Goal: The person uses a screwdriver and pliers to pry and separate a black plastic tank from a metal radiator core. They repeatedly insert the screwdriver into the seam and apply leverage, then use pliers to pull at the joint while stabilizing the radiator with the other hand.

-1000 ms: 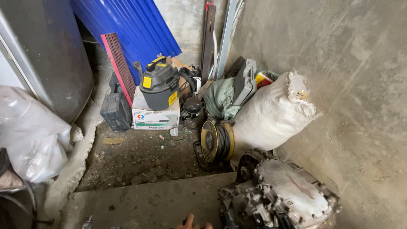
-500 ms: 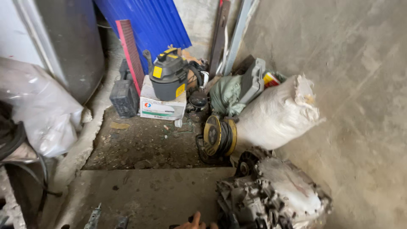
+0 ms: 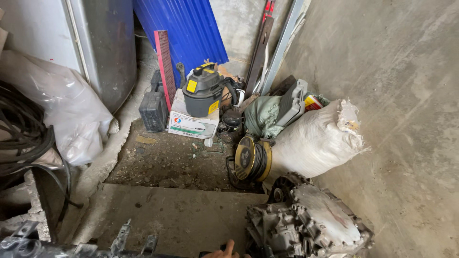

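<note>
A hand (image 3: pixel 224 251) peeks in at the bottom edge, a thumb or finger raised, just beside the grimy metal gearbox casing (image 3: pixel 308 224) on the concrete floor (image 3: pixel 186 215); which hand it is and its grip can't be told, and no other hand shows. Behind stand a yellow cable reel (image 3: pixel 252 159) and white sack (image 3: pixel 315 141). Best to grab the casing low: it looks heavy and greasy.

— Where does the view look from?
— From the person's head, tilted down and forward into a corner of concrete walls (image 3: pixel 382 71).
— How near?
— The metal engine part (image 3: pixel 311 224) sits close at the bottom; the small vacuum (image 3: pixel 203 91) stands farther off. Only one view.
</note>
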